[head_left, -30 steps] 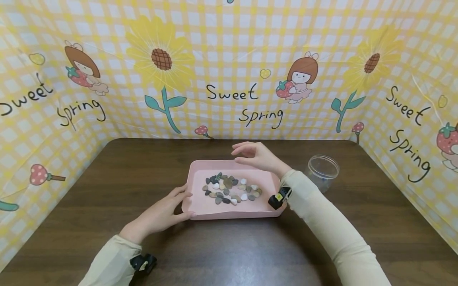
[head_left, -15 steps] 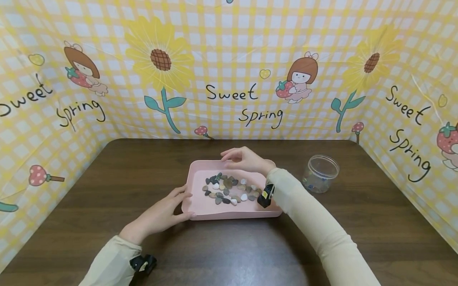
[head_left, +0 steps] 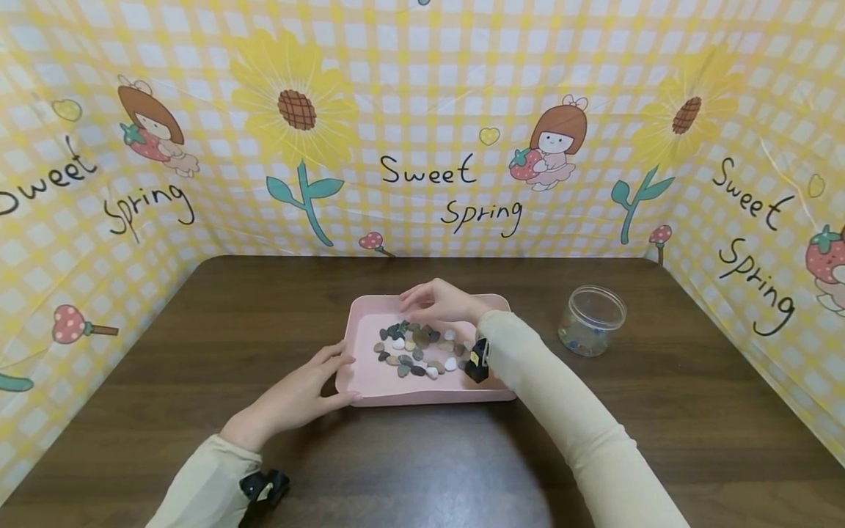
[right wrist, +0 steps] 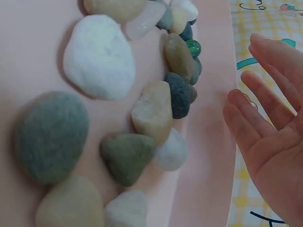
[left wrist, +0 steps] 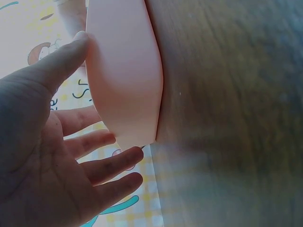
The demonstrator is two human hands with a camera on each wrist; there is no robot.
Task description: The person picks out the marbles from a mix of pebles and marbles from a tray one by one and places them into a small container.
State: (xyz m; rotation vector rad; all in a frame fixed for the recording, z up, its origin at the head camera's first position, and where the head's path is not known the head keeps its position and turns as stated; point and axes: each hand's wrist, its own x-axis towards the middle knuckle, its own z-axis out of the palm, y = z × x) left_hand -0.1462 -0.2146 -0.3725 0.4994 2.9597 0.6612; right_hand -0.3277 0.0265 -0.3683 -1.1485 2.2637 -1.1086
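Observation:
A pink tray (head_left: 379, 386) with several smooth pebbles (head_left: 418, 371) in white, grey, brown and dark tones lies on the table. My left hand (head_left: 290, 400) rests on its left end, thumb at the front rim and spread fingers at the left rim. In the left wrist view that thumb (left wrist: 71, 52) lies along the rim. Over the tray's back part hovers my right hand (head_left: 441, 302), its fingers loosely bent and nothing held. The right wrist view shows a green glass marble (right wrist: 193, 48) among the pebbles, apart from the right fingertips.
To the right of the tray stands a clear lidless jar (head_left: 592, 323) with a few small coloured pieces at its bottom. A yellow checked cloth (head_left: 422, 95) with printed figures hangs around the back and sides of the brown table (head_left: 198, 330).
My right hand has moved left and lower, from the tray's back rim to over the pebbles. The jar, partly covered by the sleeve before, shows fully now. The left hand has stayed put.

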